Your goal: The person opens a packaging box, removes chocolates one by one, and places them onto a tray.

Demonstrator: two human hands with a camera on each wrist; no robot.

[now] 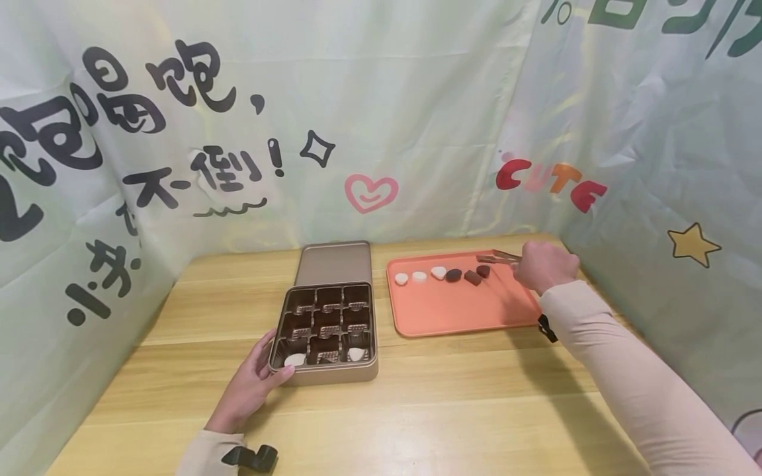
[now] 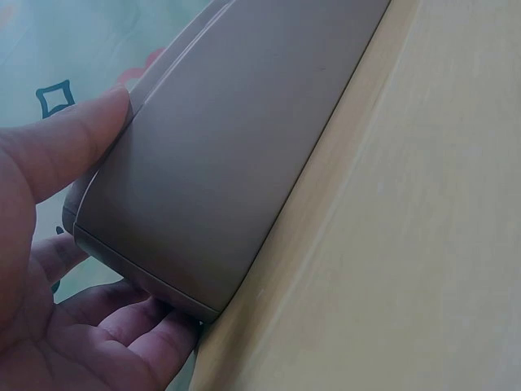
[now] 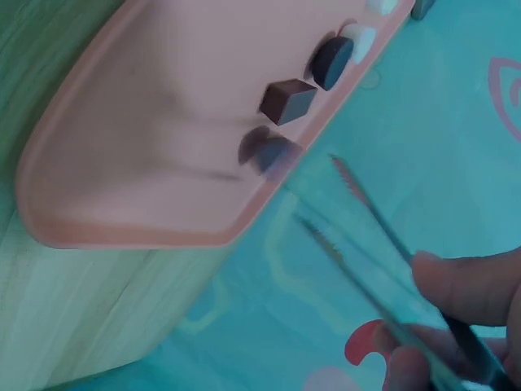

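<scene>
A brown tin box point(image 1: 351, 373) with a dark divided insert stands on the table, and white chocolates point(image 1: 356, 354) lie in its two front corner compartments. My left hand point(image 1: 253, 383) grips the box's front left corner, thumb on the rim, fingers against the side. Metal tongs point(image 1: 499, 258) are pinched in my right hand point(image 1: 546, 266), over the back right of an orange tray point(image 1: 458, 311). Their tips stand apart with nothing between them. Along the tray's back edge runs a row of white and dark chocolates; the dark brown one point(image 1: 483, 271) is nearest the tips.
Behind the box lies its flat brown lid point(image 1: 335, 263). The wooden table point(image 1: 428, 410) is enclosed at the back and sides by printed cloth point(image 1: 417, 119). A black strap point(image 1: 546, 328) hangs at my right wrist.
</scene>
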